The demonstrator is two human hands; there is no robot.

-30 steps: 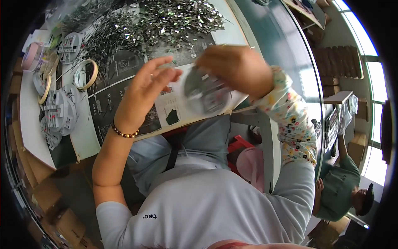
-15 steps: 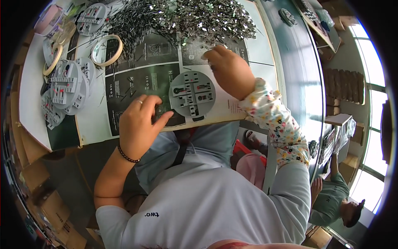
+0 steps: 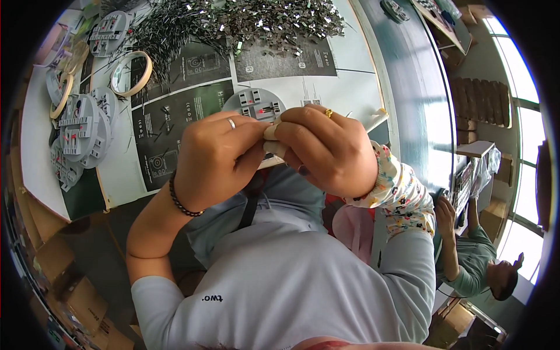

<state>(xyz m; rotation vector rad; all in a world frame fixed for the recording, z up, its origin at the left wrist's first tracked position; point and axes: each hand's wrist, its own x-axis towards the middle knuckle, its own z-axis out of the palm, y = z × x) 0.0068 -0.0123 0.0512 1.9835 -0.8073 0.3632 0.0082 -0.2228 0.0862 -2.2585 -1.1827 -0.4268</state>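
Observation:
My left hand (image 3: 219, 156) and my right hand (image 3: 333, 150) meet fingertip to fingertip above the near edge of the table. Both are closed in a pinch, and whatever lies between the fingertips is hidden or too small to make out. Beige coverings wrap fingertips of the right hand. Just beyond the hands, partly covered by them, a round grey plastic disc (image 3: 248, 98) lies flat, with raised blocks and small red and black parts on it.
A heap of small shiny metal pieces (image 3: 286, 22) covers the far table, beside thin dark strips (image 3: 166, 32). At left are a tape roll (image 3: 148, 73), a stack of similar discs (image 3: 79, 131) and another disc (image 3: 109, 34). A person in green (image 3: 475, 259) works at far right.
My right hand has come back from beside the metal heap to meet the left. My left hand has moved up and right, closing its fingers. The view has shifted slightly.

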